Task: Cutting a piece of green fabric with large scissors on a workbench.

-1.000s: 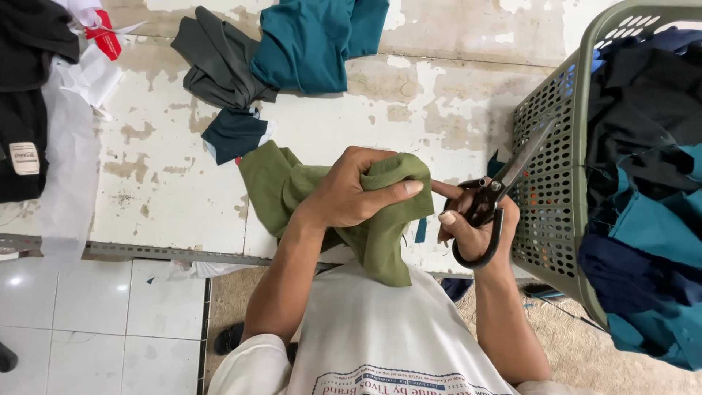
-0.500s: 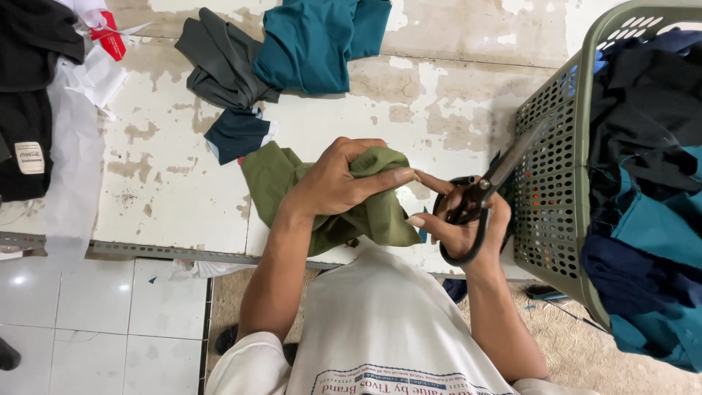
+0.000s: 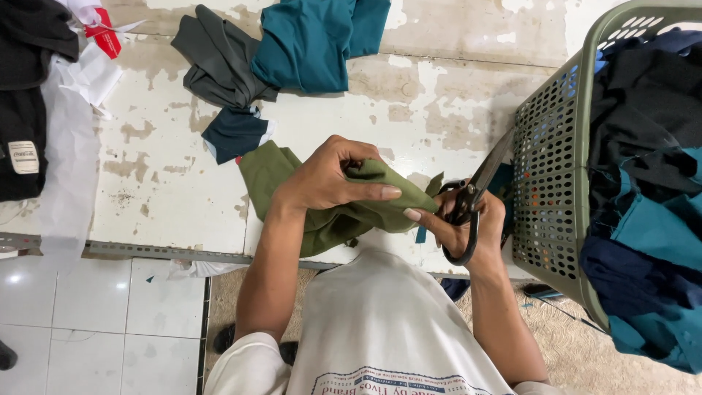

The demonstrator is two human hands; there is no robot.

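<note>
My left hand grips a bunched olive-green cloth from above, thumb stretched along its top fold. The cloth hangs over the near edge of a worn white table. My right hand holds black-handled scissors, fingers through the loops, blades pointing up and away toward the basket. One right fingertip touches the cloth's right corner. The scissor blades are apart from the cloth.
A green perforated laundry basket full of dark and teal garments stands at the right. Grey, teal and navy cloth pieces lie at the table's far side. Black garments and white plastic lie at the left. White floor tiles lie below.
My left hand has pulled the green cloth tighter and flatter. The right hand with the scissors has shifted slightly left, its fingertip now touching the cloth's corner.
</note>
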